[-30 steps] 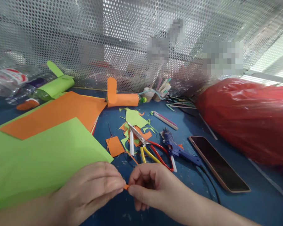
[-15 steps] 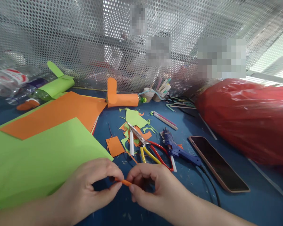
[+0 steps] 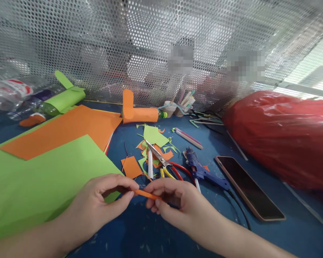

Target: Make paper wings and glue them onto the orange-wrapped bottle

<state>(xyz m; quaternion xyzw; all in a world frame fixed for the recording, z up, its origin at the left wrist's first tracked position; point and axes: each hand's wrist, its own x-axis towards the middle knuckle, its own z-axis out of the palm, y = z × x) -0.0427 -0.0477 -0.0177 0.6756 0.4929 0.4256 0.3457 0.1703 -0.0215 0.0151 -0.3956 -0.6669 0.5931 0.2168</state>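
A narrow orange paper strip point(image 3: 146, 194) stretches between my two hands above the blue table. My left hand point(image 3: 104, 197) pinches its left end between thumb and fingertips, over the corner of a green paper sheet point(image 3: 51, 179). At the other end, my right hand point(image 3: 174, 199) grips the strip with thumb and curled fingers. Just beyond my hands lie scissors point(image 3: 161, 157) with red and yellow handles, partly hidden by my right hand. They rest on green and orange paper scraps point(image 3: 154, 135), near an orange paper square point(image 3: 131, 167).
A blue glue gun point(image 3: 204, 172) and a phone point(image 3: 249, 188) lie to the right, before a red plastic bag point(image 3: 282, 139). Farther back are an orange-wrapped bottle point(image 3: 144, 114), a green-wrapped bottle point(image 3: 66, 100) and cups of pens point(image 3: 179, 109). Orange paper point(image 3: 78, 125) lies left.
My hands have moved slightly up and apart, so more of the orange strip shows between them. My left fingers have opened from a flatter, closed shape into a pinch.
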